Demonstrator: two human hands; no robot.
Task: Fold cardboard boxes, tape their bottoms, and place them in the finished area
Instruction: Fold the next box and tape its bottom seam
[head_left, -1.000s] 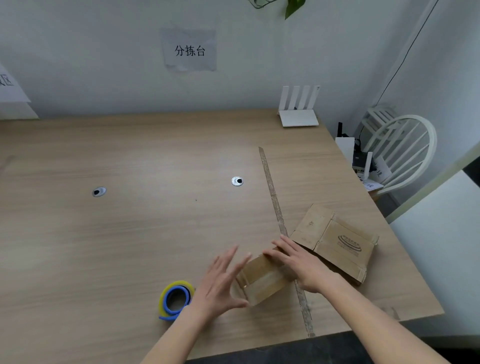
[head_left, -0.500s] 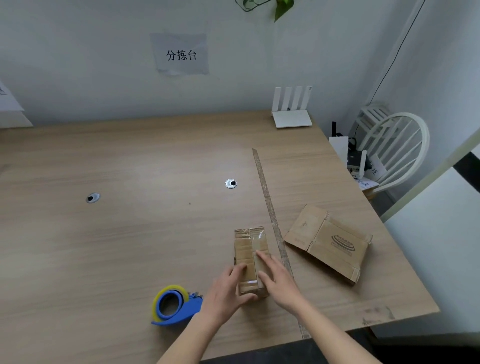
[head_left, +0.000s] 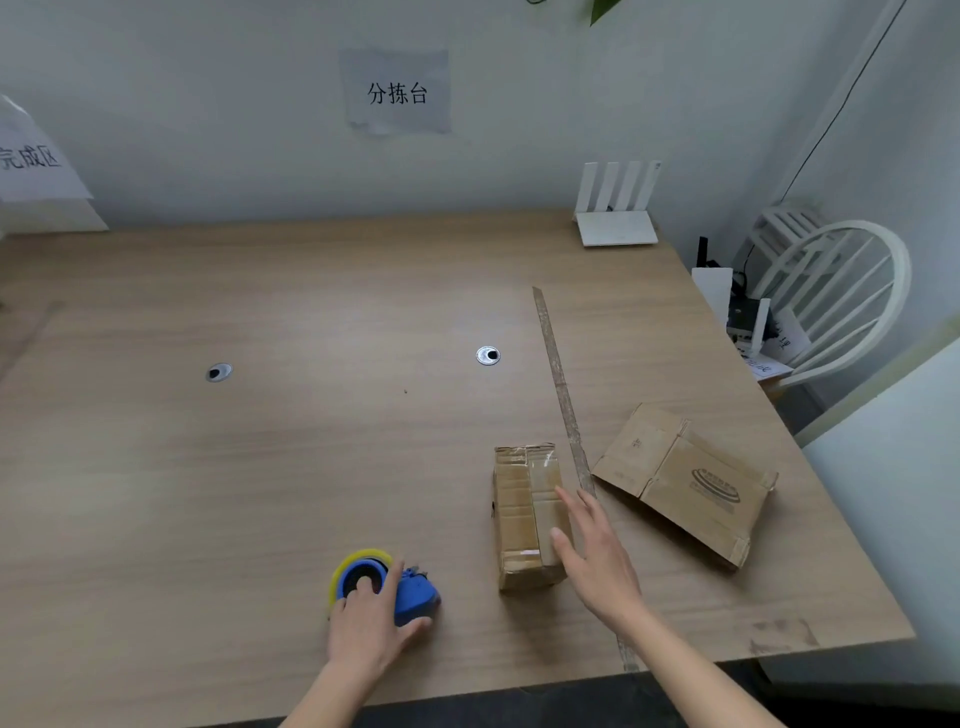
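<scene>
Nearest to me, my left hand (head_left: 371, 621) is closing over the blue tape dispenser (head_left: 387, 584), fingers draped across the yellow-rimmed roll and thumb wrapping its near side; I judge the grip as only just forming. It looks like hard plastic, light and rigid, so taking it around the body should be secure, though I would be keeping fingertips away from the cutter end.

Just to its right, my right hand (head_left: 597, 558) is lying open and flat along the right side of the folded box (head_left: 527, 517), steadying it without gripping. That box is standing on the tabletop (head_left: 260, 467) with its taped flaps facing up. I am judging it light, hollow and easy to dent, so I would be pressing on the edges, not the middle seam.

Beyond the hand, a strip of brown tape (head_left: 563, 400) is running across the tabletop, and past it a flattened cardboard blank (head_left: 685, 480) is waiting, well clear.

Farther back, a white router (head_left: 615, 213) is sitting by the wall, and a sign (head_left: 31, 161) is hanging at far left. Nothing is blocking that route.
</scene>
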